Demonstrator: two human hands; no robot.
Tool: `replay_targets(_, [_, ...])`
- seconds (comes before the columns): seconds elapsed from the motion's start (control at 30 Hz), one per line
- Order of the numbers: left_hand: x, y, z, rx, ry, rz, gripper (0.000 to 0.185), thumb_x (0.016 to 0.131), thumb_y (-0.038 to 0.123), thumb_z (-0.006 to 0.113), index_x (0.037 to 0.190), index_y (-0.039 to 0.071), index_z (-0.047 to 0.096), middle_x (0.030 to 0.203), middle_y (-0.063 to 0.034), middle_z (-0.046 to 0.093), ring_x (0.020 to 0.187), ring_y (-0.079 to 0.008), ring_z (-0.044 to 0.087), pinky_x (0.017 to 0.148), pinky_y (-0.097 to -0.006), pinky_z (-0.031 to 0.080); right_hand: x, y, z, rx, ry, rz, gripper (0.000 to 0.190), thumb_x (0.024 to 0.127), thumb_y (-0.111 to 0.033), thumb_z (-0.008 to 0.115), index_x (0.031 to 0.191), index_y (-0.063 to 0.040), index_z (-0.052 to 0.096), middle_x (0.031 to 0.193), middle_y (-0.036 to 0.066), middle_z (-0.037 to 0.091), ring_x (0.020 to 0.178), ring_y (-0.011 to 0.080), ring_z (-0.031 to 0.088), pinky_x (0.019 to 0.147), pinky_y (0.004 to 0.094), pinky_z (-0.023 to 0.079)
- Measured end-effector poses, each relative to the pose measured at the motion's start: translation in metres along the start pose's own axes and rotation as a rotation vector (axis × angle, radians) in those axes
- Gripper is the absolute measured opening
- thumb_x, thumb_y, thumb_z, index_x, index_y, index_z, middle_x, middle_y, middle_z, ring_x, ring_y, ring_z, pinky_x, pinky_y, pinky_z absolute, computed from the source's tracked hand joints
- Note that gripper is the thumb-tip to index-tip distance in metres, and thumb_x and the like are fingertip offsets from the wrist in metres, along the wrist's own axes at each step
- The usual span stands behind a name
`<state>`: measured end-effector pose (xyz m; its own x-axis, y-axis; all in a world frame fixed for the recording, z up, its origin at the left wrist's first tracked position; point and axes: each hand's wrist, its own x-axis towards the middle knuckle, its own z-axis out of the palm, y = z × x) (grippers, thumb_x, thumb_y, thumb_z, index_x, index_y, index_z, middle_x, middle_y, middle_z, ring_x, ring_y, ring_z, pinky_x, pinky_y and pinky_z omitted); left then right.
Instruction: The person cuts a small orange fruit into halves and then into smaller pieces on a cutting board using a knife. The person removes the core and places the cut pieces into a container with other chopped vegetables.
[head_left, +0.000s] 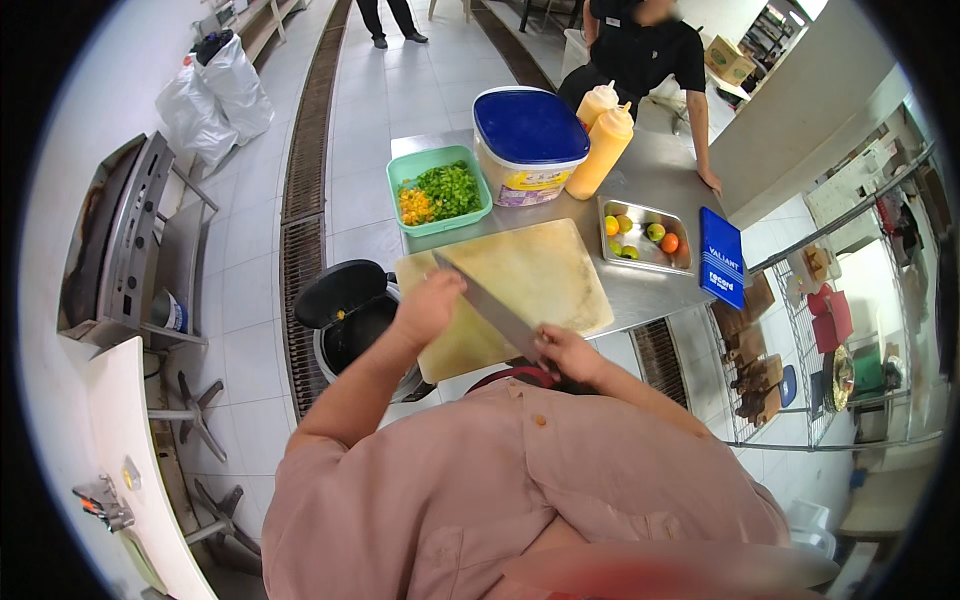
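A large kitchen knife (496, 311) lies slantwise above a worn, yellowish cutting board (555, 262). My right hand (568, 354) grips its handle close to my body. By the far end of the blade, near the tip, is my left hand (429, 306), fingers curled against the metal; whether they pinch it is not clear. No food shows on the board. Just beyond it, a light green plastic tub (439, 225) holds chopped green vegetable (450, 189) and diced orange-yellow pieces (417, 206).
The board rests on a steel table (660, 161) with a blue-lidded tub (532, 127), squeeze bottles (602, 150), a steel pan (645, 259) of small citrus fruits and a blue record book (721, 259). An open-lidded bin (360, 330) stands left. A person (652, 52) leans on the table.
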<state>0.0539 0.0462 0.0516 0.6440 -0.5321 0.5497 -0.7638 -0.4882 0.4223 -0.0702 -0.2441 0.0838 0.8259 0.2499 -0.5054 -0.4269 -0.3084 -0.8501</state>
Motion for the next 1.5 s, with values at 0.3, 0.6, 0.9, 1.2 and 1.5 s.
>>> replay_targets(0.3, [0.124, -0.107, -0.023, 0.248, -0.126, -0.471, 0.028, 0.089, 0.006, 0.056, 0.110, 0.008, 0.074, 0.107, -0.0178, 0.070, 0.100, -0.0378, 0.065, 0.088, -0.0453, 0.053, 0.038, -0.087, -0.033, -0.749, 0.605, -0.263, 0.028, 0.094, -0.027, 0.059, 0.117, -0.012, 0.060, 0.095, 0.020, 0.071, 0.092, 0.0423, 0.066, 0.081, 0.0498, 0.053])
replay_targets(0.6, [0.080, -0.015, -0.013, 0.244, 0.185, 0.005, 0.045, 0.084, 0.006, 0.059, 0.126, 0.020, 0.066, 0.123, -0.0078, 0.064, 0.114, -0.0347, 0.057, 0.099, -0.0468, 0.046, 0.012, -0.096, -0.032, -0.920, 0.682, -0.284, 0.028, 0.089, -0.027, 0.069, 0.114, -0.018, 0.063, 0.102, 0.011, 0.067, 0.092, 0.0337, 0.067, 0.079, 0.0452, 0.054])
replay_targets(0.9, [0.068, -0.022, -0.014, 0.504, 0.205, 0.110, 0.040, 0.083, 0.015, 0.068, 0.122, 0.022, 0.069, 0.128, -0.0030, 0.061, 0.118, -0.0287, 0.055, 0.099, -0.0463, 0.044, -0.034, -0.045, -0.012, -0.699, 0.614, -0.244, 0.025, 0.089, -0.027, 0.068, 0.112, -0.019, 0.063, 0.099, 0.011, 0.066, 0.092, 0.0339, 0.067, 0.079, 0.0463, 0.053])
replay_targets(1.2, [0.102, 0.021, 0.032, 0.211, 0.042, 0.169, 0.035, 0.083, 0.017, 0.068, 0.118, 0.014, 0.069, 0.117, -0.0064, 0.065, 0.114, -0.0315, 0.057, 0.099, -0.0437, 0.046, -0.106, 0.092, -0.045, -0.632, 0.598, -0.095, 0.029, 0.086, -0.025, 0.073, 0.114, -0.023, 0.064, 0.100, 0.005, 0.064, 0.090, 0.0287, 0.067, 0.077, 0.0418, 0.055])
replay_targets(1.5, [0.285, 0.125, 0.234, 0.581, -0.562, 0.204, 0.031, 0.091, 0.021, 0.058, 0.117, 0.011, 0.070, 0.111, -0.0131, 0.070, 0.108, -0.0276, 0.064, 0.089, -0.0412, 0.051, -0.072, 0.108, -0.162, -0.737, 0.481, -0.446, 0.031, 0.082, -0.022, 0.074, 0.111, -0.024, 0.064, 0.097, 0.004, 0.062, 0.089, 0.0302, 0.066, 0.075, 0.0428, 0.055])
